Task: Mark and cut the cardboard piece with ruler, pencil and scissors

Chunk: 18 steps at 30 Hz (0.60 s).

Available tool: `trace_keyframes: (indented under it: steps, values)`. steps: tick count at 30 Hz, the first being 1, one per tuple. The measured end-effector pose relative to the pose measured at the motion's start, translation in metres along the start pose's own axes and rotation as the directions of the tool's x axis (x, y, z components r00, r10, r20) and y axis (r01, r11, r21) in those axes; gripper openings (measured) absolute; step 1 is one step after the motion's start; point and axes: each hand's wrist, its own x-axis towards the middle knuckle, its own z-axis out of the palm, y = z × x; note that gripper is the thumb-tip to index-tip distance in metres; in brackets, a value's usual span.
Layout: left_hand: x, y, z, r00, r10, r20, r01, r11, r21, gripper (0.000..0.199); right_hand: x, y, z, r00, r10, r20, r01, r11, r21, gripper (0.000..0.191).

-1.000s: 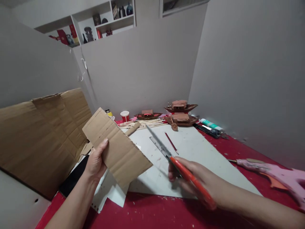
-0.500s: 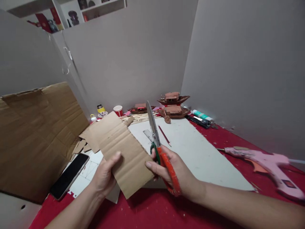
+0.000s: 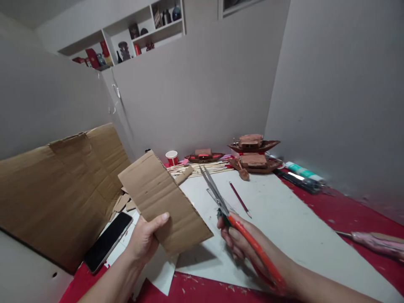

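Note:
A rectangular piece of corrugated cardboard [image 3: 164,198] is tilted up in my left hand [image 3: 147,237], thumb on its face and fingers hidden behind. To its right, my right hand [image 3: 243,240] is closed round the handles of a pair of scissors [image 3: 217,195] with one orange and one green handle. The blades point up and away, slightly parted, apart from the cardboard. Beneath lies a large white sheet [image 3: 284,235], with a dark red pencil [image 3: 240,198] on it just beyond the scissors.
A phone [image 3: 109,242] lies at left before a large standing cardboard sheet [image 3: 63,198]. Behind are thin wooden sticks [image 3: 208,169], a paper cup [image 3: 172,158] and several model boats [image 3: 252,145]. A pink glue gun [image 3: 375,243] and a white-green tube [image 3: 303,171] lie at right.
My right hand has let go of the cardboard's edge and moved right and down with the scissors. My left hand still holds the cardboard. The view has shifted up and left.

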Motion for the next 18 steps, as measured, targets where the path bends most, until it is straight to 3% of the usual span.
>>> trace_keyframes:
  steps: [7,18]
  values:
    - [-0.001,-0.001,0.001,0.999,-0.018,-0.044,0.017,0.999,-0.036,0.074,0.000,-0.001,-0.004,0.972,-0.095,0.213,0.162,0.931,-0.326,0.047]
    - [-0.003,0.004,0.006,0.993,-0.060,-0.098,0.055,0.997,-0.052,0.075,-0.006,-0.013,-0.002,0.942,-0.114,0.315,0.245,0.876,-0.416,0.054]
